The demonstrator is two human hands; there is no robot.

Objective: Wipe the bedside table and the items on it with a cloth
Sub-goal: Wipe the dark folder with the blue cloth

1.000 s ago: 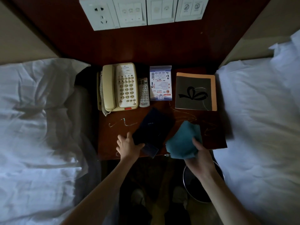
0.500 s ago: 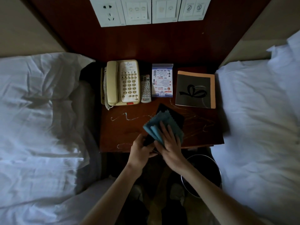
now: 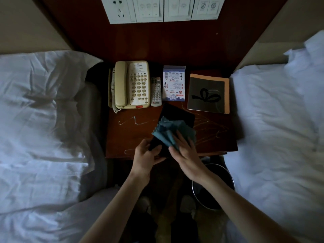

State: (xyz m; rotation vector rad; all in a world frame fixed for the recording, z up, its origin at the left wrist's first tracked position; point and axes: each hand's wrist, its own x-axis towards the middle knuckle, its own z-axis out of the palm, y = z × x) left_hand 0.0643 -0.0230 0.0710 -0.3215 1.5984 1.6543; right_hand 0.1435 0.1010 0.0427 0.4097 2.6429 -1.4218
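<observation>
Dark wooden bedside table [image 3: 133,137] — scribble-marked — between two white beds [image 3: 43,120].

worktop [image 3: 133,139]: dark red wood, glossy, scratched
cloth [image 3: 168,132]: teal fabric, matt, zigzag-cut edges
folder [image 3: 177,116]: black, smooth, matt
telephone [image 3: 130,85]: cream plastic, smooth
booklet [image 3: 207,92]: paper, dark cover with slight sheen
bin [image 3: 229,178]: shiny metal rim

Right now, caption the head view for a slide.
Left hand steadies dark folder; right hand wipes it with blue cloth.
</observation>
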